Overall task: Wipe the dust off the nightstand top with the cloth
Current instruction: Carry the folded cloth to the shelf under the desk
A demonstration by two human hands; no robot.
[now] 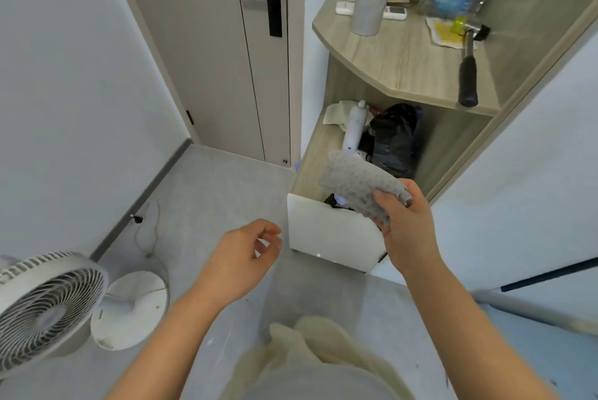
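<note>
Grey dimpled cloth (359, 184) sits pinched in the right hand (408, 228), left hand (247, 252) loosely curled, empty; wiping, not yet begun, next needs it pressed flat on the wood-grain nightstand top (311, 168).

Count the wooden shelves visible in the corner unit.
2: the upper shelf, holding a hammer and a grey roll, and the lower shelf beneath it, holding a black bag. Any higher ones lie out of frame.
</note>
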